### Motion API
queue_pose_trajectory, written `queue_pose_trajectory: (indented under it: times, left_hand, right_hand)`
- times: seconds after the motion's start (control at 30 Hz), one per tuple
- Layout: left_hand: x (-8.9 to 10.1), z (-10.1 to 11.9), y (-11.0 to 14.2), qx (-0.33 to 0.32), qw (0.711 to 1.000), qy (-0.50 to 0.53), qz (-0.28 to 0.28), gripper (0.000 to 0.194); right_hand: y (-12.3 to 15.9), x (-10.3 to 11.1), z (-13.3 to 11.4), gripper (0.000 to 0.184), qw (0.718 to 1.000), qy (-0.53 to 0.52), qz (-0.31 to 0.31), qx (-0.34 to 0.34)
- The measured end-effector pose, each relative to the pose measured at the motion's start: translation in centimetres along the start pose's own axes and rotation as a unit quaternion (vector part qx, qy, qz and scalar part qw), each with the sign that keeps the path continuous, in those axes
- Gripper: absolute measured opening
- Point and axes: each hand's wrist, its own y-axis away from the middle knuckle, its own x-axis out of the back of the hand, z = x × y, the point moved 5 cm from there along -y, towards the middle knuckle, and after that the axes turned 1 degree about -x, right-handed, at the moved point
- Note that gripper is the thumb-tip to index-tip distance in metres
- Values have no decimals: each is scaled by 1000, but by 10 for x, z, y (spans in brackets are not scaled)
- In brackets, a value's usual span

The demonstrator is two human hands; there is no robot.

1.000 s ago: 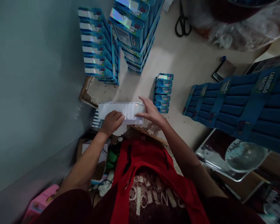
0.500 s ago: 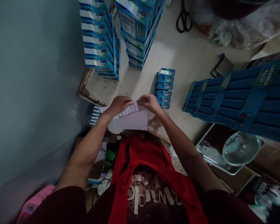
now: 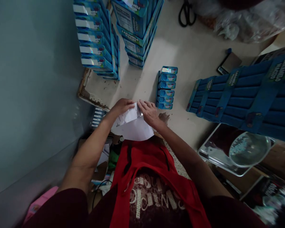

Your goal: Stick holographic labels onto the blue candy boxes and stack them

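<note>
A white sheet with rows of pale rectangular labels on its upper part is held at the table's near edge, in front of the red apron. My left hand is closed on the sheet's upper left part, with fingertips at the labels. Opposite it, my right hand grips the upper right edge, its fingers pressed together over the paper and its thumb hidden. Just beyond my right hand, a short row of small blue boxes stands on the table; the farthest one carries a shiny label.
Tall stacks of blue boxes stand at the far left and far middle. A long blue stack lies on the right. Black scissors lie at the back. A clear bowl rests on a tray at lower right. A grey wall bounds the left.
My right hand has turned from a raised pinch to lying lower over the sheet's edge. The sheet's lower part has swung slightly down and bulged. The view has shifted slightly.
</note>
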Motion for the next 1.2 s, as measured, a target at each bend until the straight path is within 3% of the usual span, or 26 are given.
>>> queue_pose_trajectory:
  times: [0.17,0.3,0.37,0.43,0.5,0.6,0.63,0.7,0.77,0.83,0.9,1.03,1.2]
  left_hand:
    - [0,-15,9,46,996,75,10,28]
    - [6,-24,0,41,999,22,9,26]
    - [12,-24,-11,34,998,-53,26,23]
    - [20,-17,-20,28,982,-175,72,18]
    - [26,-1,-23,16,944,-294,147,17]
    - [20,34,-11,-48,903,-347,248,36]
    - [13,45,-5,-74,908,-316,266,37]
    - [-4,57,6,-93,943,-187,258,34]
    - [-28,57,11,-56,981,2,188,54]
    - [-53,53,12,-8,981,172,88,75]
    - [-72,50,11,22,962,269,27,84]
    - [-88,46,2,53,948,314,24,76]
    - [-94,51,-11,53,953,298,34,63]
  right_hand:
    - [23,-6,-5,50,1000,-23,12,5]
    - [30,9,-6,33,998,-28,27,-43]
    - [33,21,-5,21,995,-46,44,-77]
    - [38,35,-2,13,985,-106,67,-118]
    - [46,49,4,13,960,-200,89,-176]
    - [57,67,16,14,903,-329,109,-252]
    - [60,73,19,15,889,-358,111,-263]
    - [65,82,25,17,870,-396,112,-270]
    - [68,87,31,20,859,-418,112,-273]
    - [71,89,37,22,851,-429,113,-282]
    - [74,88,43,23,846,-434,114,-289]
    - [76,89,55,26,849,-432,119,-281]
    - [74,95,67,31,846,-445,104,-274]
